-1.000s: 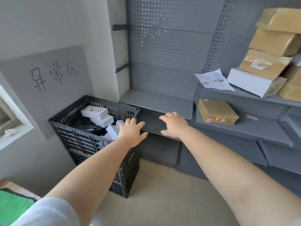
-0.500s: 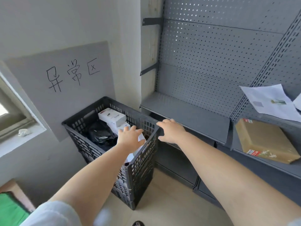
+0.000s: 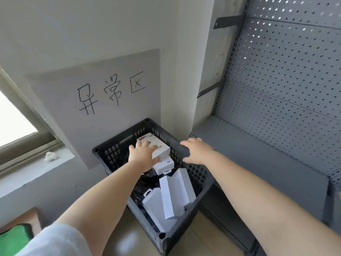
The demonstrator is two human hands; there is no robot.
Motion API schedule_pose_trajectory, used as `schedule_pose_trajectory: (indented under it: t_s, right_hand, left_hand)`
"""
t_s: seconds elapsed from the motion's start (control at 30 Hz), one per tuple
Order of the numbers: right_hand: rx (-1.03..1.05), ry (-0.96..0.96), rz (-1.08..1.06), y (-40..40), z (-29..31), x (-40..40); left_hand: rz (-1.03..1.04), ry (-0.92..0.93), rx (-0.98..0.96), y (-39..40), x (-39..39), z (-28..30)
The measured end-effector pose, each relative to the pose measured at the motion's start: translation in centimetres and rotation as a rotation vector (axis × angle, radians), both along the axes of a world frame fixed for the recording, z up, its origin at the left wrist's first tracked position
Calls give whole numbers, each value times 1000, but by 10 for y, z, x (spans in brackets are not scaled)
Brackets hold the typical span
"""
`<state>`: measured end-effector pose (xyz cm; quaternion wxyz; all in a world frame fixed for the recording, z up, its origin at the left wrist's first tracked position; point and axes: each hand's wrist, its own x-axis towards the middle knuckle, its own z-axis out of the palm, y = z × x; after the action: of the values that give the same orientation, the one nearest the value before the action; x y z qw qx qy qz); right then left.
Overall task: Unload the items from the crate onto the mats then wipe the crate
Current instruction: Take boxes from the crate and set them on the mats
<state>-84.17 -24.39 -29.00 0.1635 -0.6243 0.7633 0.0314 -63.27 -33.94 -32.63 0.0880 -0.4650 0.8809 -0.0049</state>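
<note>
Head view, looking down into a black slatted crate (image 3: 114, 154) that stands on the floor in the corner between the wall and the grey shelving (image 3: 258, 163). The left hand (image 3: 143, 154) is inside the crate's far end with its fingers spread, lying flat against the near-left side of the top white box (image 3: 158, 147); the thumb sits under the box's lower edge, but I cannot tell whether it has closed into a real grip. That box rests highest in the pile, on a second white box (image 3: 165, 164), and its long axis runs from far-left to near-right, its printed short end facing the near-right. The right hand (image 3: 196, 150) hovers with loosely spread fingers over the crate's right rim, just beside the same box's right end and holding nothing (whether it touches the rim is unclear). The left hand is plainly the nearer one, so the lift probably turns on it, with the right hand free to catch the opposite end. Several longer white boxes (image 3: 171, 196) lie tilted at the crate's near end, pointing roughly toward the camera. A green mat (image 3: 13, 241) shows at the lower left, well apart from the crate.
</note>
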Motion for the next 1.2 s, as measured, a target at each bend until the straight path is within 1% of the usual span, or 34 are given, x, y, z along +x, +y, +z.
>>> schedule_pose_trajectory:
  t_s: [0.13, 0.3, 0.4, 0.5, 0.6, 0.73, 0.8, 0.9, 0.97, 1.1, 1.2]
  right_hand:
    - [-19, -68, 72, -60, -10, -6]
    - [42, -298, 120, -124, -33, -6]
    - [96, -398, 138, -154, -48, -10]
    - [159, -435, 187, -177, -63, -12]
    - [210, -462, 205, -191, -83, -10]
    - [298, -507, 188, -201, -112, -2]
    - [331, -538, 181, -205, -126, 3]
    - [255, -535, 144, -210, -144, 9]
    - [200, -569, 108, -212, -155, 11]
    - [220, -602, 109, -217, -166, 8]
    - [229, -614, 99, -218, -172, 8]
  left_hand:
    - [111, -24, 11, -29, 9, -10]
    - [307, -2, 42, -55, 14, -23]
    - [415, 28, 76, -67, 7, -28]
    - [498, 48, 109, -76, -5, -37]
    - [603, 106, 197, -77, -20, -52]
    - [819, 356, 395, -73, -37, -79]
    - [878, 512, 508, -73, -44, -92]
    - [968, 741, 641, -82, -55, -108]
    - [1065, 887, 679, -89, -60, -117]
    - [1238, 1125, 698, -104, -62, -135]
    - [1335, 1155, 752, -109, -60, -144]
